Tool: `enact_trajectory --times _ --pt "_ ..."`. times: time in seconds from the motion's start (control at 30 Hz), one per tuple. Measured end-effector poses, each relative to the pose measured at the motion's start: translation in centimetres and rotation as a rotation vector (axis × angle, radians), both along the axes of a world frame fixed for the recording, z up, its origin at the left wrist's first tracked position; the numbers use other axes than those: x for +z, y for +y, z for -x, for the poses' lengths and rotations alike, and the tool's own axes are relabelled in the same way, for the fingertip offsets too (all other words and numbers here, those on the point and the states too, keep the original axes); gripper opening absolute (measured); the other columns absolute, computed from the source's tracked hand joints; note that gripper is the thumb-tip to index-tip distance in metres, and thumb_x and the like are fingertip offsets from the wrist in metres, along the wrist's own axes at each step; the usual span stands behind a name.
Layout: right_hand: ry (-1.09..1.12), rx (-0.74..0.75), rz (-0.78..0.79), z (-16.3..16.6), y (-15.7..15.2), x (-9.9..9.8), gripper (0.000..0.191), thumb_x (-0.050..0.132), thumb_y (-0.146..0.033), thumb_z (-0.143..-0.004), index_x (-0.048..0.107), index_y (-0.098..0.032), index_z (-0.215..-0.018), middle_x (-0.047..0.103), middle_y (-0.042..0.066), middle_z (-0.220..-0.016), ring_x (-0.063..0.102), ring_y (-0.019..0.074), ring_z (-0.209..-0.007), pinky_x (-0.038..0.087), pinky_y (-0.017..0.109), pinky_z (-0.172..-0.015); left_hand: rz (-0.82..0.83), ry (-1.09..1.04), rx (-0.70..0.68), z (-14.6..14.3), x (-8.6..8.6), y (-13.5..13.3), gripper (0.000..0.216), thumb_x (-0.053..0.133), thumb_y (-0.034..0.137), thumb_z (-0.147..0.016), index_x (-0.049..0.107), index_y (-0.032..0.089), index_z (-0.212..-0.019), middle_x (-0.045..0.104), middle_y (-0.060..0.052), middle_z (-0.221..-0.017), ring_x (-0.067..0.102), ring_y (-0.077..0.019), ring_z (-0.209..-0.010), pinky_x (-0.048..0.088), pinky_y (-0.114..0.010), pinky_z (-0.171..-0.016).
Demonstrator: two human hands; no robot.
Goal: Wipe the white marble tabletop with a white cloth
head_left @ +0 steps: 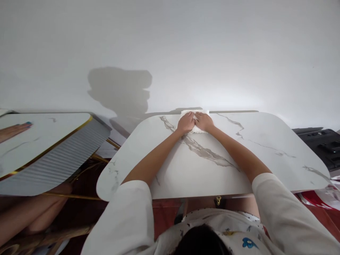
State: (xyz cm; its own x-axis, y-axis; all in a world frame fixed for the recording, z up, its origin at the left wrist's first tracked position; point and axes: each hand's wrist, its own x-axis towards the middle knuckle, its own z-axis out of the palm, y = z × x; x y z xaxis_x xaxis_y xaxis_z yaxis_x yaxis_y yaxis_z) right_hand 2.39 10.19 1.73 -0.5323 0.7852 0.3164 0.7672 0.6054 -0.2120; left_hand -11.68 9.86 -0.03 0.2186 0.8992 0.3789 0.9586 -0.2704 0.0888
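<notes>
A folded white cloth (198, 129) with a scalloped edge lies at the far edge of the white marble-patterned table (170, 173), close to the wall. My left hand (186, 122) presses on its left part with the fingers curled into it. Beside it, my right hand (204, 121) bears down on the right part, also with bent fingers. The two hands almost meet at the thumbs, and both arms reach straight forward over the tabletop. Part of the cloth is hidden beneath the hands.
A plain white wall (202, 53) rises behind the table. To the left stands another marble-topped table (53, 131) with a gold trim and ribbed side, where another person's hand (16, 131) rests. A black case-like object (320, 143) is at the right.
</notes>
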Motion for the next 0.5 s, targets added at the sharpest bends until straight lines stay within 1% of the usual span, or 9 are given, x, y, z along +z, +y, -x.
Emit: enact_trajectory --times 0.1,0.2,0.37,0.5 --pt "-0.01 -0.019 0.007 -0.4 -1.3 -0.2 0.048 0.038 -0.022 -0.092 0.046 -0.006 -0.136 0.045 0.013 -0.143 0.041 0.0228 -0.132 0.027 0.034 -0.11 0.036 0.015 -0.02 -0.3 0.2 -1.3 0.047 0.03 0.018 -0.091 0.045 0.003 -0.132 0.045 -0.018 -0.141 0.04 -0.0245 -0.133 0.031 -0.036 -0.112" --pt "-0.018 -0.018 -0.006 -0.5 -3.1 -0.3 0.048 0.037 -0.021 -0.092 0.046 -0.005 -0.136 0.045 0.014 -0.143 0.04 0.0226 -0.132 0.026 0.034 -0.111 0.048 0.023 -0.063 -0.2 0.4 -3.3 0.049 0.029 0.02 -0.091 0.044 0.0 -0.133 0.045 -0.02 -0.141 0.039 -0.0247 -0.134 0.03 -0.035 -0.113" --pt "-0.026 0.025 -0.038 -0.5 -6.9 -0.3 0.047 0.038 -0.02 -0.091 0.047 -0.004 -0.134 0.047 0.015 -0.142 0.041 0.0231 -0.131 0.027 0.034 -0.11 -0.011 -0.003 -0.079 0.3 0.1 -7.5 0.048 0.028 0.022 -0.091 0.046 0.005 -0.133 0.048 -0.016 -0.139 0.042 -0.0237 -0.132 0.034 -0.038 -0.112" --pt "-0.002 0.081 -0.073 -0.3 -10.1 -0.3 0.047 0.038 -0.02 -0.091 0.048 -0.003 -0.133 0.049 0.016 -0.139 0.043 0.0238 -0.129 0.03 0.036 -0.109 -0.036 0.015 -0.064 0.6 0.0 -11.3 0.049 0.027 0.023 -0.091 0.046 0.005 -0.132 0.049 -0.016 -0.138 0.041 -0.0236 -0.132 0.034 -0.039 -0.112"
